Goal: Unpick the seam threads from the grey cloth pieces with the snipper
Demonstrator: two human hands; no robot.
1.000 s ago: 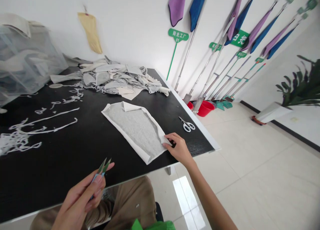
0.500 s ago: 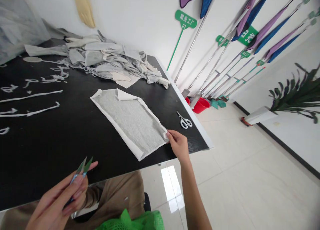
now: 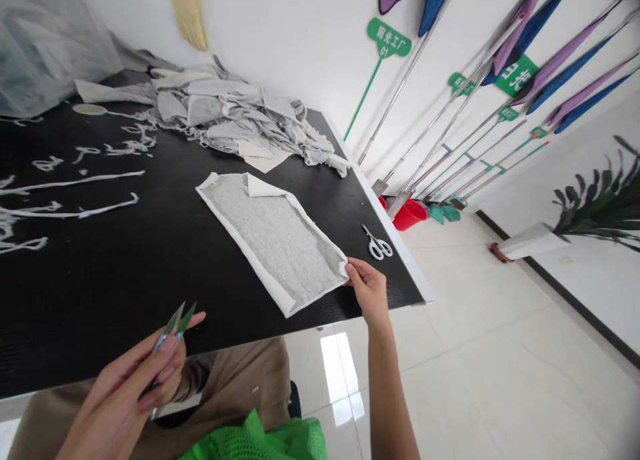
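Observation:
A grey cloth piece with a white border (image 3: pixel 273 237) lies flat on the black table (image 3: pixel 125 273). My right hand (image 3: pixel 369 288) pinches its near right corner at the table's edge. My left hand (image 3: pixel 131 387) is closed round small green thread snips (image 3: pixel 176 321), blades pointing up, held above the table's front edge. One far corner of the cloth is folded over.
A heap of grey and white cloth pieces (image 3: pixel 230 117) lies at the table's far side. White trimmed strips (image 3: pixel 70 200) are scattered on the left. White-handled scissors (image 3: pixel 377 243) lie near the right edge. Mop poles, a red bucket (image 3: pixel 410 213) and a plant (image 3: pixel 600 203) stand beyond.
My right hand has shifted from resting on the cloth's corner to pinching it. The view has tilted and moved slightly. My left hand keeps the snips in the same pose.

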